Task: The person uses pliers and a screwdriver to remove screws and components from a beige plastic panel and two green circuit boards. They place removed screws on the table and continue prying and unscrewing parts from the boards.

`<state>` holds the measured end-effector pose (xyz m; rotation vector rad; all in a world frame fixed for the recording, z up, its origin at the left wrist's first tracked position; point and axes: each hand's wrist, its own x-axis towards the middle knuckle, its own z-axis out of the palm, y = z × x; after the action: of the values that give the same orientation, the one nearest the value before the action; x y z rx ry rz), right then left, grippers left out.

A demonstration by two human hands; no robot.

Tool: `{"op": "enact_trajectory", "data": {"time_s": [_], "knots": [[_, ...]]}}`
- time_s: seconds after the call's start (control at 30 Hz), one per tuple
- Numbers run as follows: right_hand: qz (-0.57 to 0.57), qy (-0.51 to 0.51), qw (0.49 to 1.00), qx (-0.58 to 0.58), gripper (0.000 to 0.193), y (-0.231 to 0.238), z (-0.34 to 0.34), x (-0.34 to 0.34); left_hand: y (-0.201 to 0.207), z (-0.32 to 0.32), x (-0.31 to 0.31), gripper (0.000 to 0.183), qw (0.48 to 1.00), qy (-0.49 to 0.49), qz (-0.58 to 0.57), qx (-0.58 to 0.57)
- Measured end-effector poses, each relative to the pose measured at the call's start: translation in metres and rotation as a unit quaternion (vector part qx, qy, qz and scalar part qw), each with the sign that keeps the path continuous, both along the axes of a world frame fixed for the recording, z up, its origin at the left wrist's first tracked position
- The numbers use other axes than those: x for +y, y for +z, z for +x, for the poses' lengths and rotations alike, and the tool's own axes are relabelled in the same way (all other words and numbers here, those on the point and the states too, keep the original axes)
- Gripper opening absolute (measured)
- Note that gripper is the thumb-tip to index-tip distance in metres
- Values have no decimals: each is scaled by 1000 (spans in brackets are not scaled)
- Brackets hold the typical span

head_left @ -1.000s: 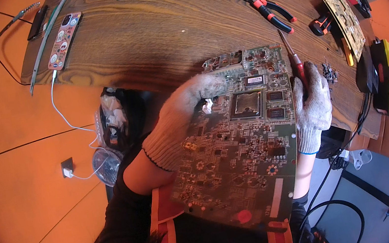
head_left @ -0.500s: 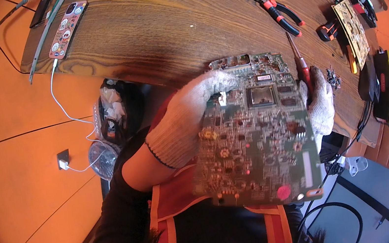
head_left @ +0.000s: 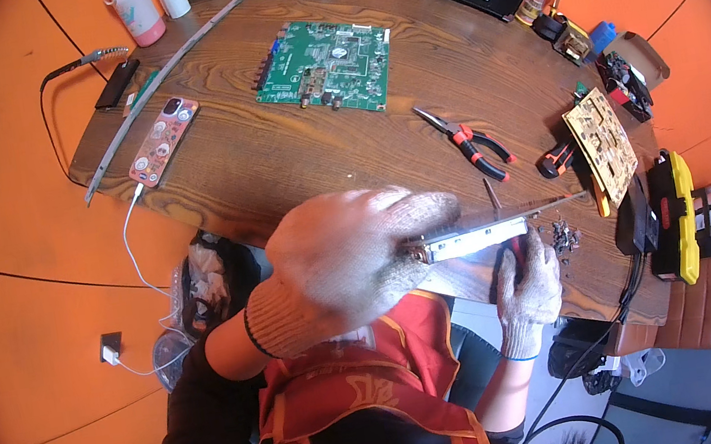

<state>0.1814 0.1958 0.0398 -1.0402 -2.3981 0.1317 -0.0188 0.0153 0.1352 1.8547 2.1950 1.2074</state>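
My left hand (head_left: 334, 266), in a whitish knitted glove, grips a green circuit board (head_left: 478, 241) by one end. The board is now seen nearly edge-on, with a bright silvery strip along its near side. Beyond the board, my gloved right hand (head_left: 530, 288) is closed round a screwdriver (head_left: 517, 247) with a red handle. Its shaft points away over the table, and the board hides part of it. A pile of small dark parts (head_left: 565, 236) lies just right of that hand. Pliers (head_left: 467, 143) with black and orange handles rest farther off.
A second green circuit board (head_left: 329, 67) lies flat on the wooden table (head_left: 226, 140). At left are a phone (head_left: 165, 142) on a white cable and a long grey strip (head_left: 161, 99). A tan board (head_left: 602, 146) and a yellow-and-black case (head_left: 682, 217) stand at right.
The circuit board has turned from face-up to nearly edge-on and been lifted in my left hand. The view has tilted up, showing more of the table's far side. My right hand keeps the screwdriver.
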Motion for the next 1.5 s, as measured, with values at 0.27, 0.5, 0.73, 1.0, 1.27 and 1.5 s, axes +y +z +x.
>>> {"op": "enact_trajectory", "data": {"time_s": [0.27, 0.5, 0.73, 1.0, 1.27, 1.5], "knots": [[9, 20, 1000, -2, 44, -7, 4, 7, 3, 4, 2, 44, 928, 128, 26, 350], [-3, 2, 1000, 0, 47, -12, 6, 7, 4, 14, 7, 41, 921, 148, 85, 349], [-47, -17, 999, 17, 50, -21, 7, 11, 1, 15, 10, 39, 921, 146, 99, 348], [-37, -2, 998, 48, 55, -30, 10, 15, -2, 20, 15, 36, 938, 175, 140, 266], [2, 0, 1000, 11, 44, -12, 5, 7, 5, 8, 8, 27, 983, 53, 94, 149], [29, 17, 999, 34, 41, -7, 0, 6, -11, 3, -4, 24, 972, 8, 8, -236]]}}
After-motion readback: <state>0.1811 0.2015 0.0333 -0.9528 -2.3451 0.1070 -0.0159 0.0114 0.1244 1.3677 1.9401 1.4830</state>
